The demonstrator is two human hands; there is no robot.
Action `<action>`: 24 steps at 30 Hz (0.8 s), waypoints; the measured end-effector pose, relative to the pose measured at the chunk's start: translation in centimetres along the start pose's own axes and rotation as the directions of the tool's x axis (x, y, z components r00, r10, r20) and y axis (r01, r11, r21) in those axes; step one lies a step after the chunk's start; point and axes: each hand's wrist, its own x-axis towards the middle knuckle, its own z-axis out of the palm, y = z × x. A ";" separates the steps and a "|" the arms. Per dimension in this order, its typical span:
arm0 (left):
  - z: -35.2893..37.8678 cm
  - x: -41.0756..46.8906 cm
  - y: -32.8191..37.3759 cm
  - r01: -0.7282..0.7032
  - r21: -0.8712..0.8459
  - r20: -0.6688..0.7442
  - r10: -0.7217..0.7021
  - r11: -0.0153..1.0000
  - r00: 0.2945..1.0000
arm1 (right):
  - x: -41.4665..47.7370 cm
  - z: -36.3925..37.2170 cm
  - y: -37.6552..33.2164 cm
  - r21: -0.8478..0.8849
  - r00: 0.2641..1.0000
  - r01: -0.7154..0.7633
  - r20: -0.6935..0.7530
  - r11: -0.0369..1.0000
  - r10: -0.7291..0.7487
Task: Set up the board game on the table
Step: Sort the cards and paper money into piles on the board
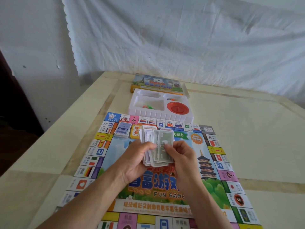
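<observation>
Left hand point(137, 161) and right hand point(179, 156), each grip tight around fanned play money point(163, 142) (over the board point(211, 187)).

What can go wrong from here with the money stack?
1. The play money is fanned loosely between left hand and right hand; notes may slip and scatter over the board.
2. It is held just short of the card stack; a dropped note or forward reach might knock those cards askew.
</observation>
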 end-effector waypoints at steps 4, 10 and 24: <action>-0.1 0.2 -0.4 -0.053 0.152 -0.170 0.079 0.987 0.982 | -0.1 0.0 0.1 0.061 0.999 -0.024 0.038 0.998 0.022; -0.2 0.1 0.2 -0.020 0.048 -0.172 0.028 0.999 0.985 | -0.4 0.1 0.3 0.064 0.997 -0.078 0.032 0.995 0.076; -0.3 0.0 0.7 -0.040 0.034 -0.156 0.045 0.999 0.987 | -0.9 0.3 -0.1 0.032 0.988 -0.082 0.130 0.996 0.078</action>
